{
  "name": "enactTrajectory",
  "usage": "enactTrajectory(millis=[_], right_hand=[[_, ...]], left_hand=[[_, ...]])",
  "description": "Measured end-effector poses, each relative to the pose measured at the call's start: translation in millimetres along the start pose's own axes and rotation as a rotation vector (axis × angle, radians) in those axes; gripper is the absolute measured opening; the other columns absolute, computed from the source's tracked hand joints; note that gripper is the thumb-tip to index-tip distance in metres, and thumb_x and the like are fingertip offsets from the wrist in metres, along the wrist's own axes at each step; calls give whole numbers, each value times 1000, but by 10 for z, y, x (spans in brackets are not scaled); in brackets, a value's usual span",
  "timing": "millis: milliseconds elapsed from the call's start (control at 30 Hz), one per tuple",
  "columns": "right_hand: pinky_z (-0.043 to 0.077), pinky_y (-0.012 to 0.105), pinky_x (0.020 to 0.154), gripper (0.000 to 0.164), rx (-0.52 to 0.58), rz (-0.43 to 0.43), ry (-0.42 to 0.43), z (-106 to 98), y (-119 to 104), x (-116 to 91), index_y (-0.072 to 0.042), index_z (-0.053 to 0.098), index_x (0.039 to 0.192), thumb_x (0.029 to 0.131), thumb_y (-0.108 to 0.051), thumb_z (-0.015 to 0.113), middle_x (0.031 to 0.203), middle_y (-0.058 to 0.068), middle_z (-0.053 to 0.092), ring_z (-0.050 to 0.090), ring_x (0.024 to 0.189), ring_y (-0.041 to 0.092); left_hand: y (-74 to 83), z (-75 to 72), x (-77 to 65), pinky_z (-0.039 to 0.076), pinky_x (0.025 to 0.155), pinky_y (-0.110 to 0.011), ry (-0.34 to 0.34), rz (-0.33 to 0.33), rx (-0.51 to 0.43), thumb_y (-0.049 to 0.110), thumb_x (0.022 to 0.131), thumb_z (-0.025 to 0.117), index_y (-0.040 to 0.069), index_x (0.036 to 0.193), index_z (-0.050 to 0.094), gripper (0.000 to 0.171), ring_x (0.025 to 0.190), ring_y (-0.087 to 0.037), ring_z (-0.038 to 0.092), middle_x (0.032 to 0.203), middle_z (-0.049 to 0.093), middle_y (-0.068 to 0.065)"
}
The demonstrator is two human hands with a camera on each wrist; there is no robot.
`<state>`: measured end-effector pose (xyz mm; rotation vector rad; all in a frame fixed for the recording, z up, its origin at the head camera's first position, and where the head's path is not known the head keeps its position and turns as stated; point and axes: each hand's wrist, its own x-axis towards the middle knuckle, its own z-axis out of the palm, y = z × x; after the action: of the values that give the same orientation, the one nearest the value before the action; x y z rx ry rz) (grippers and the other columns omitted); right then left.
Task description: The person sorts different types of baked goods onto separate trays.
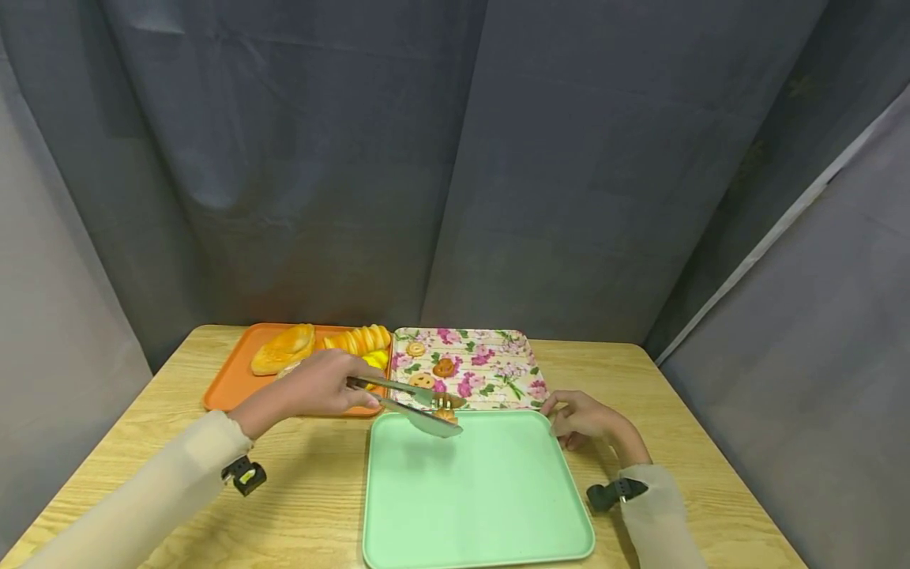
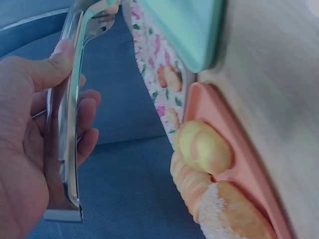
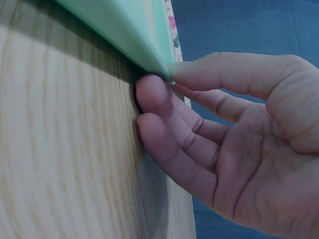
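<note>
My left hand [image 1: 323, 383] grips metal tongs [image 2: 75, 99], which reach over the upper left part of the mint green tray [image 1: 476, 506]. Between the tong ends sits a small brown cookie [image 1: 446, 415], held above the tray; its shape is partly hidden by the tongs. At the tray's far right corner, my right hand [image 1: 583, 419] pinches the rim, thumb [image 3: 214, 72] on top and fingers below. Behind the tray lies a floral tray [image 1: 508, 371] with several small cookies, among them a pretzel-shaped one [image 1: 444, 367].
An orange tray [image 1: 238, 379] at the back left bears a flat golden bread [image 1: 284, 350], a striped roll [image 1: 359, 340] and a yellow bun [image 2: 202, 147]. Everything lies on a wooden table [image 1: 306, 490]. A dark grey curtain [image 1: 426, 158] hangs behind the table.
</note>
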<state>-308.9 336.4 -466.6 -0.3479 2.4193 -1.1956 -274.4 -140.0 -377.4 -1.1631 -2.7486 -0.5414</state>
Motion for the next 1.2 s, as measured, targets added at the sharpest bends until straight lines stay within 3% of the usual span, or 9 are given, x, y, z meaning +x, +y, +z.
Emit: enactTrajectory(millis=[100, 233, 367, 467, 633, 800, 933, 1033, 1200], right_hand=[[53, 34, 58, 32, 1, 6, 5, -1, -5, 1, 2, 59, 119, 87, 0, 64, 77, 19, 67, 62, 62, 22], [53, 34, 57, 32, 3, 12, 12, -3, -3, 5, 1, 59, 119, 87, 0, 64, 76, 17, 67, 63, 62, 22], [54, 34, 57, 32, 6, 8, 9, -8, 7, 5, 2, 59, 119, 87, 0, 64, 76, 18, 68, 63, 62, 22], [54, 35, 58, 32, 8, 4, 4, -12, 11, 1, 2, 59, 119, 88, 0, 64, 77, 19, 68, 64, 62, 22], [54, 35, 58, 32, 8, 0, 3, -9, 1, -9, 3, 59, 119, 88, 0, 65, 78, 21, 68, 64, 62, 23], [54, 36, 58, 31, 9, -9, 3, 3, -14, -25, 2, 59, 119, 88, 0, 65, 79, 24, 67, 64, 63, 23], [54, 36, 58, 30, 3, -12, -2, 10, 0, -22, 2, 59, 119, 89, -1, 65, 79, 23, 67, 63, 63, 23], [54, 35, 58, 31, 2, -10, -1, 14, 6, -23, 2, 59, 119, 89, -2, 65, 78, 21, 67, 63, 62, 22], [54, 35, 58, 31, 5, -13, 2, 17, -1, -33, 2, 59, 119, 89, -1, 65, 79, 21, 68, 63, 62, 22]], left_hand=[[-26, -27, 110, 34, 51, -21, 45, -16, 15, 37, 89, 78, 17, 122, 77, 38, 51, 0, 37, 92, 78, 3], [-58, -40, 256, 28, 48, -22, 91, -30, 18, 35, 90, 78, 17, 124, 76, 39, 47, -1, 33, 71, 71, 1], [-82, -27, 407, 23, 46, -23, 133, -58, 20, 36, 89, 79, 14, 125, 75, 42, 44, -5, 29, 69, 70, -3], [-120, 8, 527, 21, 45, -23, 151, -95, 25, 38, 91, 77, 12, 127, 74, 44, 43, -7, 28, 62, 64, 0], [-200, 98, 720, 23, 44, -24, 154, -168, 10, 38, 93, 74, 11, 130, 72, 46, 40, -12, 28, 48, 40, 5], [-305, 229, 881, 26, 44, -23, 159, -226, -7, 39, 94, 72, 10, 133, 69, 48, 40, -13, 30, 50, 42, -2], [-362, 349, 996, 34, 49, -25, 155, -295, -22, 39, 94, 73, 10, 134, 68, 50, 51, -17, 45, 88, 75, -12], [-376, 435, 1073, 45, 59, -27, 153, -341, -16, 40, 93, 74, 11, 133, 70, 49, 71, -21, 61, 123, 74, -12], [-376, 554, 1169, 55, 75, -34, 157, -407, -10, 38, 94, 74, 11, 131, 71, 47, 97, -27, 68, 130, 71, -11]])
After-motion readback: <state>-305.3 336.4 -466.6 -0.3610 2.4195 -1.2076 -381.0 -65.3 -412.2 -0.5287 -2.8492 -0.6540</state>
